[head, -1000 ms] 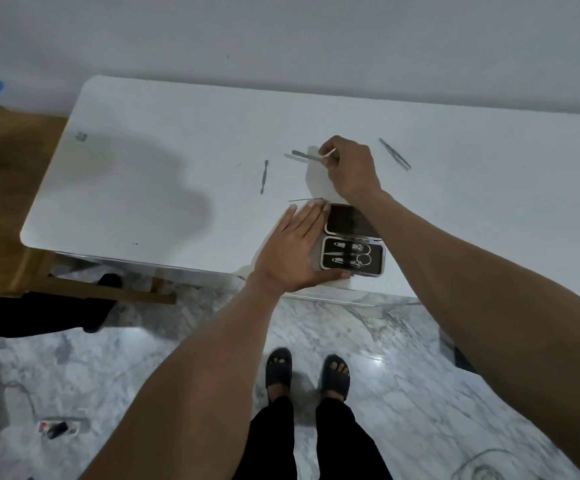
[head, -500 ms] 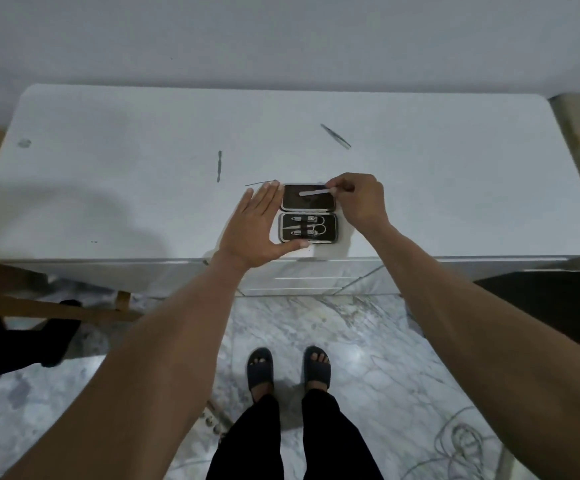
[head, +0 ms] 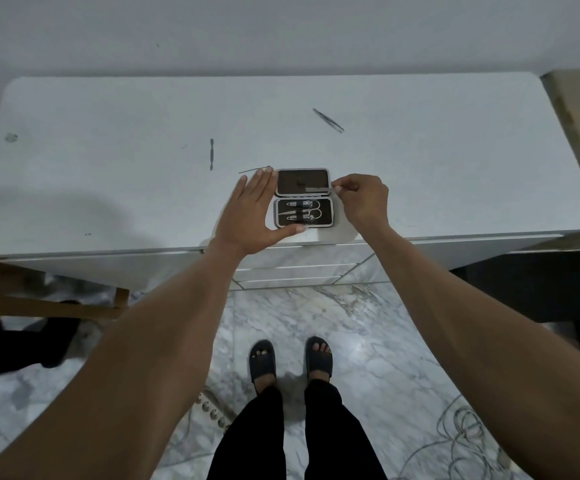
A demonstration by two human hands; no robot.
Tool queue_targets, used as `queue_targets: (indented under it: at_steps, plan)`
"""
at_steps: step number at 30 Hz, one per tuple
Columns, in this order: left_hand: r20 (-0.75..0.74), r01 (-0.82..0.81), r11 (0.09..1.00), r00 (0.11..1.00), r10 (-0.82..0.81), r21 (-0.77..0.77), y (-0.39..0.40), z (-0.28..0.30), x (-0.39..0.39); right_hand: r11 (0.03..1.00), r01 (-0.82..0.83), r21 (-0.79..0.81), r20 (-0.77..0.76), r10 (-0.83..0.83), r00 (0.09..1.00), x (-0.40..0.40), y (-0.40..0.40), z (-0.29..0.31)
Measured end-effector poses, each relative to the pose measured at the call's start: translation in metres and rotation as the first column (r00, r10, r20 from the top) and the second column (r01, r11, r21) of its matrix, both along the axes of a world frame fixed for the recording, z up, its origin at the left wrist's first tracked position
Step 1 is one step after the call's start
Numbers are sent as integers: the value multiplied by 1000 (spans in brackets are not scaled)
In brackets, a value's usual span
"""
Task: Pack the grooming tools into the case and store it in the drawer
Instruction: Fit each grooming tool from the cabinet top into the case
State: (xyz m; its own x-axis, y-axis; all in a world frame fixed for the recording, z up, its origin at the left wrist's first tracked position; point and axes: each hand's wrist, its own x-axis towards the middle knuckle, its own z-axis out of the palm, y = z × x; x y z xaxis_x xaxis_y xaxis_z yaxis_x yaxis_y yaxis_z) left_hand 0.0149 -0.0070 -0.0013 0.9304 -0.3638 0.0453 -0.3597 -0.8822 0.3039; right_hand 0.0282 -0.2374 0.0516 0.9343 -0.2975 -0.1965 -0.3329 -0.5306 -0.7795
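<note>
One grooming case (head: 303, 197), lying open flat near front edge of white tabletop (head: 108, 188): far half (head: 303, 182) dark-lined, near half (head: 304, 212) holding metal tools under straps, exact count too small to tell, nail clipper and scissors shapes visible. Three loose tools on top outside case: tweezers (head: 328, 120) well beyond case to right, double-ended pusher (head: 211, 154) off to left, thin pick (head: 254, 170) just beside case's far-left corner, next to fingertips of left hand. Fourth tool, flat nail file (head: 318, 188), lying across far half, pinched at its right end.

Left hand (head: 252, 216) flat and spread, fingers straight, palm down against left side of case, thumb along near edge; grasping nothing. Right hand (head: 363, 199) at right edge of case, thumb and forefinger closed on file end, other fingers curled.

Tabletop white, rounded corners, faint smudges, against plain pale wall. Stack of drawers (head: 302, 268) under front edge, all closed. Grey-veined marble floor. Two feet in dark slides (head: 290, 363), black trousers. Wooden frame (head: 49, 299) at left, loose cable (head: 461, 431) at lower right, power strip (head: 212, 408) near feet.
</note>
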Motion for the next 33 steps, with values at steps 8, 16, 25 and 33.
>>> queue_targets:
  at_steps: [8, 16, 25, 33]
  plan:
    - [6, 5, 1000, 1000, -5, -12, 1, -1, 1, 999, -42, 7, -11, 42, 999, 1, 6, -1]
    - [4, 6, 1000, 1000, -6, -4, 2, -3, 2, 992, -88, -86, -3, 88, 996, 3, 4, 1]
    - [3, 4, 1000, 1000, -4, -10, 1, -3, 3, 980, -158, -117, -42, 154, 987, 9, 9, 3]
    - [9, 12, 1000, 1000, -12, -13, 1, -3, 3, 960, -185, -212, -69, 174, 982, 12, 13, 9]
